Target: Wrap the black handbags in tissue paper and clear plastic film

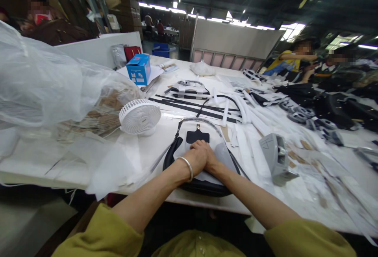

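A black handbag (169, 156) lies near the front edge of the table, its handle arching away from me. A pale, translucent sheet (220, 150) covers much of its front. A black tab (197, 135) with a small gold-coloured clasp (198, 126) shows above my fingers. My left hand (197, 156), below a silver bangle at the wrist, is closed over the middle of the sheet. Against it presses my right hand (210, 158), also closed, with its fingers partly hidden. Whatever is between the fingers of either hand cannot be seen.
A white fan (139, 117) and a large clear plastic bag (53, 84) stand left. Beyond are a blue box (138, 69), black strips (189, 107) and a wrapped bag (189, 90). A grey tape dispenser (273, 156) sits right, near white wrapping strips. Co-workers sit far right.
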### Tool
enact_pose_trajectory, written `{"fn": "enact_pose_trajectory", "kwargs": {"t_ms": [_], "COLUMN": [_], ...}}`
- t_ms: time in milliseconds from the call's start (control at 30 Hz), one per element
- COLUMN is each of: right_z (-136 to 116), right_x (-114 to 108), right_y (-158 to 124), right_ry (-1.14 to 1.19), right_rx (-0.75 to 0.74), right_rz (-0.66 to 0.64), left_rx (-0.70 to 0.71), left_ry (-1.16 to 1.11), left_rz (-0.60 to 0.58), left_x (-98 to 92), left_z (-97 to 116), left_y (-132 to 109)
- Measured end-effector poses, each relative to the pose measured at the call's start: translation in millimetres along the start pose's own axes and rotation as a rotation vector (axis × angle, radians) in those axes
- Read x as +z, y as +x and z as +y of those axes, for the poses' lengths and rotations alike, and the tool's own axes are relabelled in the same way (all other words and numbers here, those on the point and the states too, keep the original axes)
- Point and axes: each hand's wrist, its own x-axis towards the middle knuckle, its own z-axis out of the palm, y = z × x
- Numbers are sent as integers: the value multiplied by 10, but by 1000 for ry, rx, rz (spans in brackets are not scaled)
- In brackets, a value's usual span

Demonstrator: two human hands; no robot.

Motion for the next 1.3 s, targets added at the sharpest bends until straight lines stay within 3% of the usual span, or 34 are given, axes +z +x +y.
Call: {"fn": "enact_pose_trajectory", "kwargs": {"t_ms": [200,367,600,833,1067,1300], "right_z": [46,33,74,131,254,313], "right_x": [-59,-88,-78,-61,-33,55], "right_y": [0,-49,-89,-65,76,141], "right_ry": [14,-167,-246,-206,-62,-167], "right_rx": [50,113,158,175,325,191], "right_rz": [-1,66,111,109,-8,249], "left_rx": [-219,-95,-243,-289,-328,-296], "left_ry": [97,287,260,260,298,280], "left_rz": [-20,95,96,136,191,252], "left_x": [147,276,471,432,366,435], "left_z": [-95,-206,-391,-440,-463,-489], "left_y": [-17,-58,-30,-8,56,78]}}
